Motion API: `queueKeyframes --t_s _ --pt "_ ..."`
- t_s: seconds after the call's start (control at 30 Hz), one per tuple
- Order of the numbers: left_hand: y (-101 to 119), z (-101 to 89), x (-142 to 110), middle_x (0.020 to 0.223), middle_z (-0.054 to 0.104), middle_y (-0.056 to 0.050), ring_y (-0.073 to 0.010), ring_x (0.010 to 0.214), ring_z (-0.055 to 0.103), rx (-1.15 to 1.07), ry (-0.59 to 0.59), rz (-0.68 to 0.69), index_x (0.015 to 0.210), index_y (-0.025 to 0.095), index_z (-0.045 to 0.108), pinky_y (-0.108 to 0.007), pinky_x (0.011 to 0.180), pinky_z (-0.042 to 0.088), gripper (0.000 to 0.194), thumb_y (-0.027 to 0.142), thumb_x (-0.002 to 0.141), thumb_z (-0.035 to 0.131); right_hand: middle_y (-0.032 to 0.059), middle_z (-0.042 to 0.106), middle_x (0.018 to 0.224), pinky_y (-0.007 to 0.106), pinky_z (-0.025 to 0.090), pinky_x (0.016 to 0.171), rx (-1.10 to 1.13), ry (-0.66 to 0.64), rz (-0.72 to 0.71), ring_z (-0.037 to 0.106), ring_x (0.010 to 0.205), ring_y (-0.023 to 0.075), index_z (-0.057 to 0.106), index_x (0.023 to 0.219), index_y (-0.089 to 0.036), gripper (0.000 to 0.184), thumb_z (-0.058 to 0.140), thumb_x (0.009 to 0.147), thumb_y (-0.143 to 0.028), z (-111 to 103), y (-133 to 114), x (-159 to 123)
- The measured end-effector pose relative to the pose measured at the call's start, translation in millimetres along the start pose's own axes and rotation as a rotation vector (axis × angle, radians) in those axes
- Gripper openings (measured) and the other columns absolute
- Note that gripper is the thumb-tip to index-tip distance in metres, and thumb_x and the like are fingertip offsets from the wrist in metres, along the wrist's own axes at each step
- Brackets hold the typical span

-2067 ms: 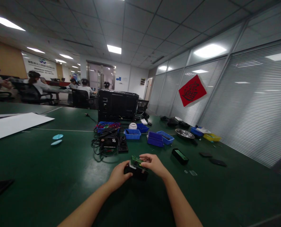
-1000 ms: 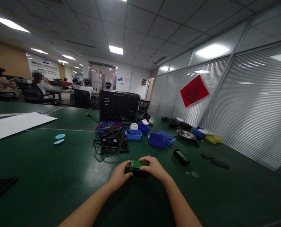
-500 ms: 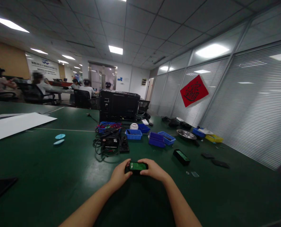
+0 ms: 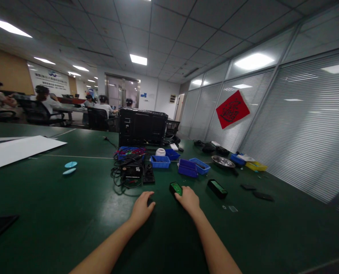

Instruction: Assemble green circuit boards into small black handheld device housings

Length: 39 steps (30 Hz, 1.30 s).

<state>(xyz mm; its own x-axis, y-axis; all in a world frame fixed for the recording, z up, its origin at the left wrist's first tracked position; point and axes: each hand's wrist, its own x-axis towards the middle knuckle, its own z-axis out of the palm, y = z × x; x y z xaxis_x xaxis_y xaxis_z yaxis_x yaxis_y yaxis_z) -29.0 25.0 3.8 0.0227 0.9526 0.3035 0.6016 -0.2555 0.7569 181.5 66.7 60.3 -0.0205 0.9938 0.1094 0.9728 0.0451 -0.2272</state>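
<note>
A small black case with a green circuit board inside (image 4: 175, 188) lies on the green table (image 4: 58, 205). My right hand (image 4: 188, 199) is closed round its near end, fingers curled on it. My left hand (image 4: 142, 208) rests on the table to the left of the case, apart from it, palm down with fingers loosely spread and nothing in it. A second black case with a green board (image 4: 217, 188) lies further right.
Beyond the hands: a tangle of cables and a black device (image 4: 130, 172), several blue bins (image 4: 159, 161), a metal dish (image 4: 223, 162), a yellow bin (image 4: 256, 166), a black computer case (image 4: 142, 127). A white sheet (image 4: 18, 147) lies left. People sit at desks far left.
The green board, held above the black case earlier, now sits inside it. My right hand has pushed the case forward and right. My left hand has let go and lies on the table.
</note>
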Motion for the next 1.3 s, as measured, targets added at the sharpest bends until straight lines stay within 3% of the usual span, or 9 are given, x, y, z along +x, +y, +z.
queueKeyframes --t_s 0.2,0.4,0.6,0.97,1.13,1.3 --pt "0.7 -0.6 -0.7 0.111 0.055 -0.005 -0.0157 0.095 0.055 0.0 0.002 0.013 0.108 0.02 0.054 -0.029 0.089 0.04 0.038 0.02 0.071 0.05 0.0158 0.058 0.102 0.033 0.043 0.066 0.026 -0.044 0.083 0.058 0.089 0.0257 0.057 0.099 -0.014 0.049 0.028 0.084 -0.051 -0.8 15.1 9.4" --pt "1.7 -0.9 -0.2 0.112 0.056 -0.005 -0.0184 0.104 0.052 0.012 -0.001 0.009 0.105 0.02 0.056 -0.031 0.092 0.038 0.035 0.02 0.071 0.051 0.0134 0.056 0.102 0.03 0.042 0.067 0.061 0.013 0.033 0.057 0.09 0.0234 0.048 0.102 -0.016 0.033 0.045 0.08 -0.039 2.5 -0.4 1.1" --pt "3.1 -1.5 -0.3 0.111 0.056 -0.005 -0.0178 0.104 0.052 0.021 0.001 0.022 0.104 0.019 0.056 -0.03 0.092 0.038 0.034 0.02 0.07 0.051 0.0114 0.054 0.106 0.029 0.042 0.069 -0.007 0.017 -0.069 0.054 0.096 0.0236 0.044 0.105 -0.02 0.038 0.058 0.071 -0.027 13.1 -23.1 -11.7" --pt "1.2 -1.8 -0.7 0.11 0.057 -0.004 -0.017 0.103 0.052 0.047 -0.008 0.029 0.105 0.02 0.056 -0.029 0.092 0.037 0.034 0.021 0.072 0.05 0.0117 0.06 0.102 0.033 0.042 0.068 0.012 -0.09 -0.083 0.058 0.089 0.0248 0.039 0.123 -0.019 0.052 0.051 0.074 -0.032 1.5 -12.6 -9.6" --pt "0.7 -1.3 -0.4 0.109 0.058 -0.005 -0.0173 0.102 0.053 0.045 0.004 0.042 0.104 0.019 0.057 -0.03 0.092 0.038 0.033 0.021 0.071 0.05 0.0129 0.058 0.105 0.033 0.041 0.071 -0.054 -0.016 -0.103 0.055 0.093 0.0257 0.043 0.12 -0.017 0.049 0.051 0.074 -0.029 4.4 -23.2 -12.6" --pt "0.9 -0.5 -0.2 0.108 0.058 -0.005 -0.0176 0.102 0.052 0.022 0.015 0.052 0.103 0.019 0.058 -0.031 0.093 0.037 0.033 0.019 0.071 0.051 0.0155 0.057 0.1 0.036 0.037 0.074 -0.216 0.177 -0.232 0.049 0.094 0.026 0.048 0.114 -0.013 0.039 0.05 0.076 -0.019 16.3 -40.8 -22.6"
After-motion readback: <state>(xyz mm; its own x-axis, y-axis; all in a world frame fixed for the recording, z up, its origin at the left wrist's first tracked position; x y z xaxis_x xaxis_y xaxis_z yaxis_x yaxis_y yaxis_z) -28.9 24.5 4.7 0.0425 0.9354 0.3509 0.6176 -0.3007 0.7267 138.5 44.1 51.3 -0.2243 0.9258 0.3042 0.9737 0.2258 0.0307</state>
